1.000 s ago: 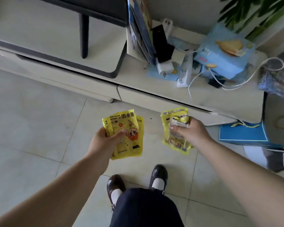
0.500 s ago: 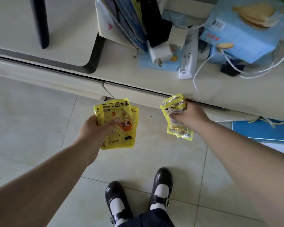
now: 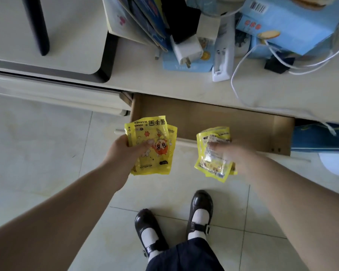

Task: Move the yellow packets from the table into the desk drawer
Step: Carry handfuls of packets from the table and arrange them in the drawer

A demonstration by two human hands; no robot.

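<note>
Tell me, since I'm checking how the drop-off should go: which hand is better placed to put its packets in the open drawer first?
Probably the right hand: its yellow packets hang at the front edge near the middle of the open drawer. The left hand holds its packets by the drawer's left corner, partly outside it.

A home study corner: pale tiled floor, a cream counter cluttered with books, charger, cables (and a biscuit box).
</note>
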